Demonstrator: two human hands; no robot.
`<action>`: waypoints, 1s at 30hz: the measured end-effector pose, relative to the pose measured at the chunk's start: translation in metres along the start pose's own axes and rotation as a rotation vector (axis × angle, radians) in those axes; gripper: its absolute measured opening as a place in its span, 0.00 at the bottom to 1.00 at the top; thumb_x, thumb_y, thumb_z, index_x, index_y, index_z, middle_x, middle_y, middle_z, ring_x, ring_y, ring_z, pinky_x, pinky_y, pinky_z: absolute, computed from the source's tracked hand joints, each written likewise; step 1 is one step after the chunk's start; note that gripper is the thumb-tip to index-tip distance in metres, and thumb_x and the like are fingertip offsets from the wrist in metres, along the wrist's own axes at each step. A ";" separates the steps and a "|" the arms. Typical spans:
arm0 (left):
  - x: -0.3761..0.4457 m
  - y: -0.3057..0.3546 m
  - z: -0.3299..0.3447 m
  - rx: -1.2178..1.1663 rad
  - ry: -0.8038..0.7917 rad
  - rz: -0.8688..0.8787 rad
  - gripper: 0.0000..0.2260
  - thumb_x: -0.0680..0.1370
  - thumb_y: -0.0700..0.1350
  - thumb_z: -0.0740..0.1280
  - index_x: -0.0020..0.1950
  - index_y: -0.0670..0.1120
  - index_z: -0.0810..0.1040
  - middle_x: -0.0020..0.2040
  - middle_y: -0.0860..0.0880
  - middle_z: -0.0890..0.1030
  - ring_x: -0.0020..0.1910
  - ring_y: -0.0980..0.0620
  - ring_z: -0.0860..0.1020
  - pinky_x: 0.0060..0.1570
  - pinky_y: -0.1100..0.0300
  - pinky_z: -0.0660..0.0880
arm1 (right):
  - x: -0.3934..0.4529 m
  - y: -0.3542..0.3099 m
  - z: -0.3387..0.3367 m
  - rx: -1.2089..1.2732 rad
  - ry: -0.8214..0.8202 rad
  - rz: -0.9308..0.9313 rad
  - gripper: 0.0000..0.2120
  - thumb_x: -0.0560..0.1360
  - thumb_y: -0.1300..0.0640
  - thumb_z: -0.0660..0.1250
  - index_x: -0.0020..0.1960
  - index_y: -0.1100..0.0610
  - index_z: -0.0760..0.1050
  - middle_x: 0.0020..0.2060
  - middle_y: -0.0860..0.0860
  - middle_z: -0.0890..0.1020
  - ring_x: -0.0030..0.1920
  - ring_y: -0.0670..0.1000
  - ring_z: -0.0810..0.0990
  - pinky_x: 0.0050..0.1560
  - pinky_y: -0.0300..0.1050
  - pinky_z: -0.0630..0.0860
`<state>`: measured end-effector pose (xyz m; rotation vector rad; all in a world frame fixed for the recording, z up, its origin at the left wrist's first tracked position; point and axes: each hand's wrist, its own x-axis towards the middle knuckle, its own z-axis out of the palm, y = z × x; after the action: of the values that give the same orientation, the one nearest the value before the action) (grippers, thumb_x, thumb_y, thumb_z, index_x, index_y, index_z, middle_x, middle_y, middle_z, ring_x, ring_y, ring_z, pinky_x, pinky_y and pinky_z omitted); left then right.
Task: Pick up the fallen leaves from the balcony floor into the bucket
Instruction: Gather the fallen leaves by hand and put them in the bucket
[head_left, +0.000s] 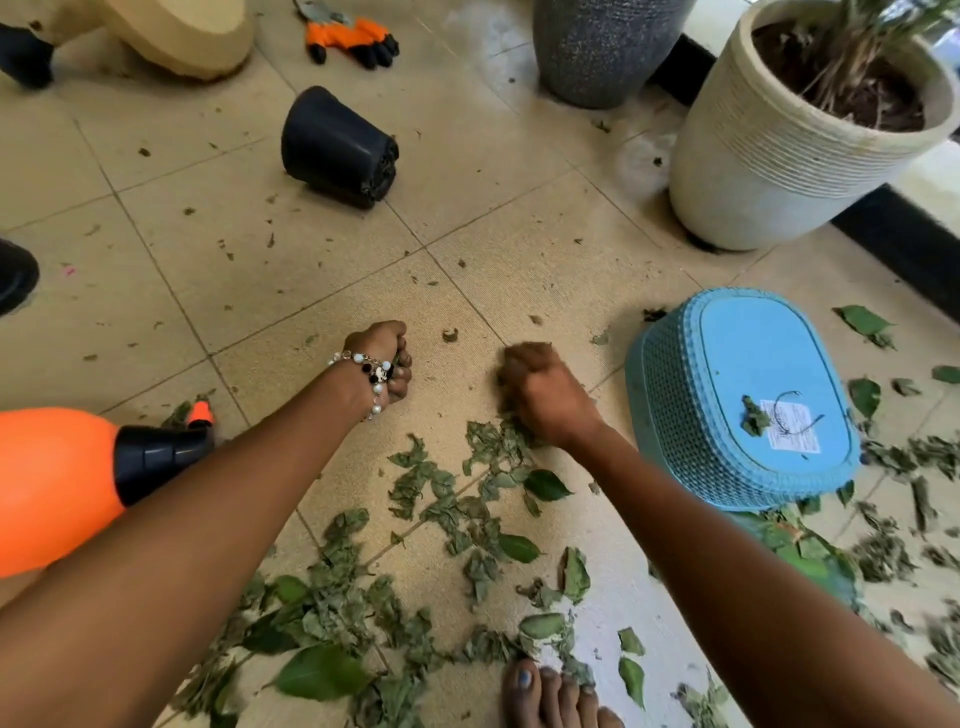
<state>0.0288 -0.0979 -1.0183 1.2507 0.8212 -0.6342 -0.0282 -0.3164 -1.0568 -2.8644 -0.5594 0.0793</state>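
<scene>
Your bucket (743, 415) lies upturned at 3 o'clock, long axis toward 11, label unreadable. Your left hand (382, 361) and right hand (540, 395) each clutch leaves (467, 499).

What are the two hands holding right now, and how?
Left hand grips a few leaf bits in its fist; right hand closes on dry leaves at the floor.

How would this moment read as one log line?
left hand: grips leaves | right hand: gathering leaves | blue basket: overturned on floor
</scene>
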 end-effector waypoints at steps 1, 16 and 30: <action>0.001 -0.001 0.003 0.007 -0.008 0.002 0.17 0.82 0.49 0.59 0.35 0.46 0.65 0.30 0.49 0.66 0.16 0.55 0.61 0.20 0.71 0.57 | -0.003 0.004 -0.005 0.024 0.010 0.124 0.19 0.78 0.56 0.65 0.67 0.60 0.73 0.70 0.62 0.69 0.70 0.65 0.65 0.68 0.60 0.68; -0.014 -0.034 0.030 0.047 -0.003 0.013 0.16 0.79 0.49 0.67 0.34 0.44 0.69 0.26 0.50 0.66 0.19 0.55 0.62 0.21 0.69 0.59 | -0.046 -0.038 0.005 0.078 -0.256 0.017 0.17 0.81 0.58 0.58 0.69 0.56 0.72 0.69 0.56 0.69 0.69 0.59 0.65 0.63 0.55 0.72; -0.047 -0.055 0.091 0.073 -0.282 -0.042 0.26 0.77 0.67 0.56 0.38 0.45 0.71 0.26 0.50 0.69 0.20 0.54 0.66 0.18 0.69 0.60 | -0.031 -0.045 -0.044 0.901 0.321 0.544 0.09 0.75 0.64 0.69 0.53 0.56 0.84 0.45 0.51 0.86 0.45 0.47 0.85 0.50 0.49 0.82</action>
<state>-0.0247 -0.1993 -1.0011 1.1787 0.5954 -0.8591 -0.0689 -0.2967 -1.0039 -1.9949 0.2819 -0.0365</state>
